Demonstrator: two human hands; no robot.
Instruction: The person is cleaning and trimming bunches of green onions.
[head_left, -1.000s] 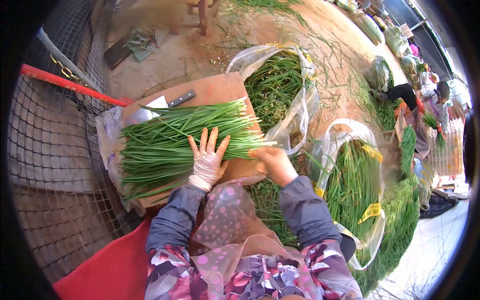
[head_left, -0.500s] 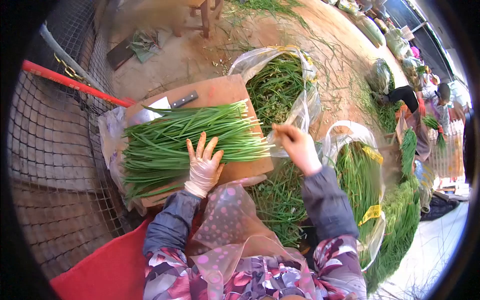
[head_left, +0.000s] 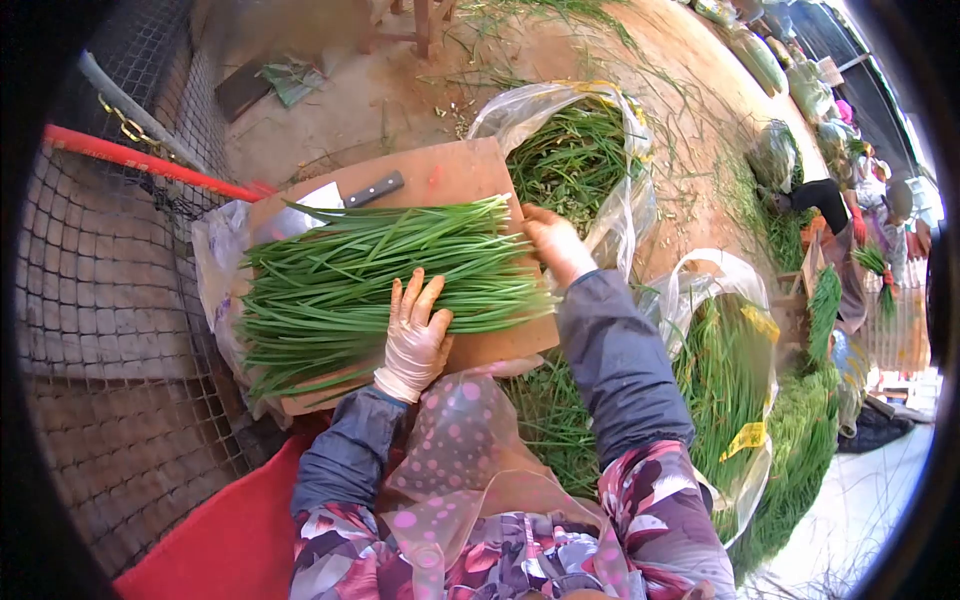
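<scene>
A thick pile of garlic chives (head_left: 360,280) lies across a wooden board (head_left: 455,175), pale stem ends to the right. My left hand (head_left: 413,340), in a thin whitish glove, rests on the near side of the pile with its fingers stretched out. By the stem ends at the board's right edge is my right hand (head_left: 558,243), its fingers bent and pressed together. What they pinch, if anything, is hidden. Beyond the chives, a knife (head_left: 372,190) with a black handle lies on the board, its broad blade partly under the leaves.
Right of the board stand an open plastic bag (head_left: 640,200) of loose greens and another bag (head_left: 765,400) of long chives. Wire netting (head_left: 120,330) and a red pole (head_left: 150,163) border the left. Another person (head_left: 880,195) works at far right.
My right hand has moved left and up, from beside the board to the upper stem ends. My left hand stays on the pile. The view has shifted slightly.
</scene>
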